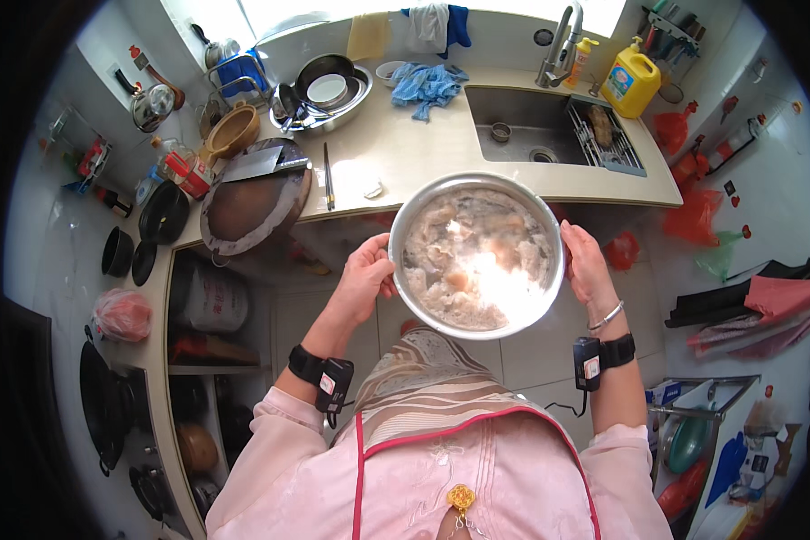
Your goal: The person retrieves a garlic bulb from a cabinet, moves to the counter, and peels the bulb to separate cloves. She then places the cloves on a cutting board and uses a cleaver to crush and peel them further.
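As L fingers [380, 263] & R fingers [579, 245] grip metal basin [472, 333], cream ctr [432, 153] w/ sink [524, 117] borders tiled flr [540, 362].

Behind the left hand [366, 270] and right hand [587, 261] I see black wrist straps [306, 364], each with a black box [335, 378] bearing a white label, and a dark cable [569, 409]; a silver bangle [607, 315] sits nearer the right hand. Farther back are pale pink sleeves [274, 441], red piping [360, 468], a gold ornament [461, 497] and brown-and-cream striped cloth [423, 378].
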Motion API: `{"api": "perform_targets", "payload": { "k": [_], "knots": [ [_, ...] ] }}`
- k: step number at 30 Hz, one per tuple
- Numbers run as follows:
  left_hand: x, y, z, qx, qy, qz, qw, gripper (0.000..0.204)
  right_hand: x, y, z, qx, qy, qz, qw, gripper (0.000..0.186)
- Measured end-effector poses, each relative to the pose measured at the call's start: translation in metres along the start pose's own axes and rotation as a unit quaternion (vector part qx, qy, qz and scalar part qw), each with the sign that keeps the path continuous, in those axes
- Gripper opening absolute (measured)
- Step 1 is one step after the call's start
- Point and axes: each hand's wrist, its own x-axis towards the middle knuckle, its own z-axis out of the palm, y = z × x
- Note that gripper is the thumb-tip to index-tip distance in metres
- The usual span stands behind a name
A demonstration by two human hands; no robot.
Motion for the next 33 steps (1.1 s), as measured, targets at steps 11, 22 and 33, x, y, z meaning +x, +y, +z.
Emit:
{"api": "perform_targets", "payload": {
  "k": [11,22,33],
  "knots": [
    [0.207,0.015,-0.058,0.031,0.014,0.002,0.999,0.048,0.223,0.006,0.033,-0.029,0.022,0.069,0.997,0.028],
    [0.332,0.019,-0.098,0.01,0.061,-0.039,0.997,0.047,0.376,0.014,0.061,-0.131,0.009,0.14,0.981,0.033],
    [0.311,-0.007,-0.155,0.233,0.213,-0.053,0.947,0.033,0.44,0.013,0.044,-0.205,-0.082,0.137,0.966,0.031]
  ]
}}
